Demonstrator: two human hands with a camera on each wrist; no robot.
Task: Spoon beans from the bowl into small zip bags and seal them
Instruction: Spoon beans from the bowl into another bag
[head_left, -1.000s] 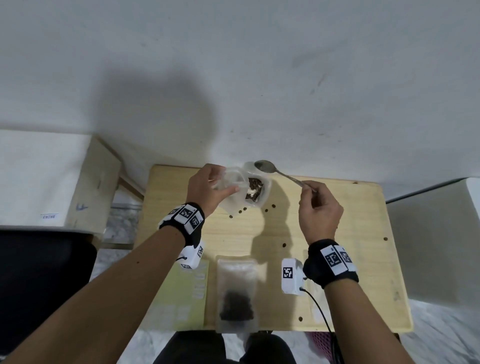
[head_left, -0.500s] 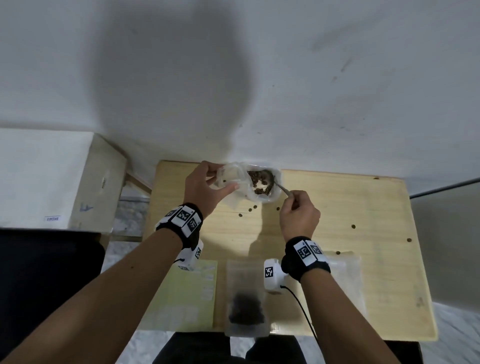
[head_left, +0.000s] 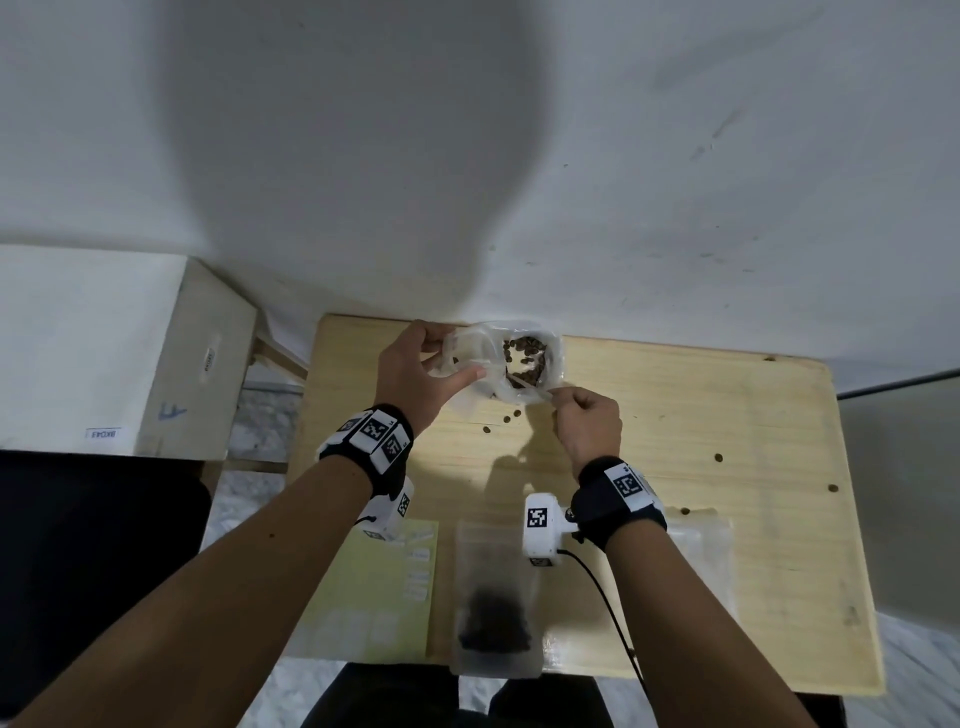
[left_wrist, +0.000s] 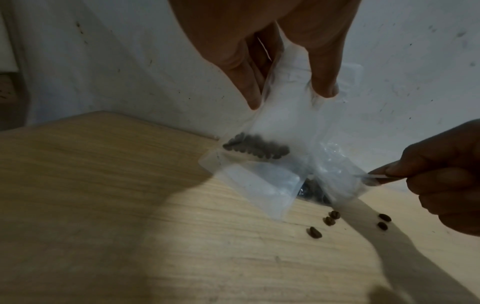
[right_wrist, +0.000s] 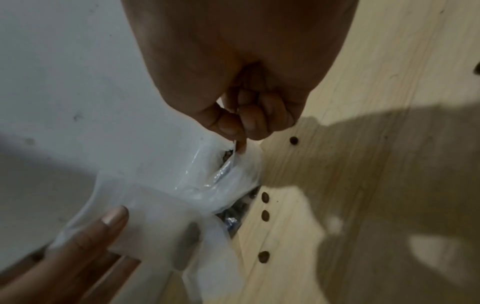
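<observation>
left hand (head_left: 415, 374) fingers pinching small zip bag (left_wrist: 262, 156), right hand (head_left: 589, 426) fingers gripping spoon (head_left: 530, 387) — in bowl (head_left: 527, 364)

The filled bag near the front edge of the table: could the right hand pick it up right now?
Probably not right away. The right hand is pinching the spoon at the bowl. The filled bag lies uncovered below that wrist, so after putting down the spoon it likely could.

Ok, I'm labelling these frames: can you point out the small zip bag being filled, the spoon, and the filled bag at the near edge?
small zip bag (left_wrist: 262, 131): left wrist view, frosted middle panel.
spoon (head_left: 537, 393): head view, handle near the fingers.
filled bag (head_left: 494, 618): head view, dark beans inside.
</observation>
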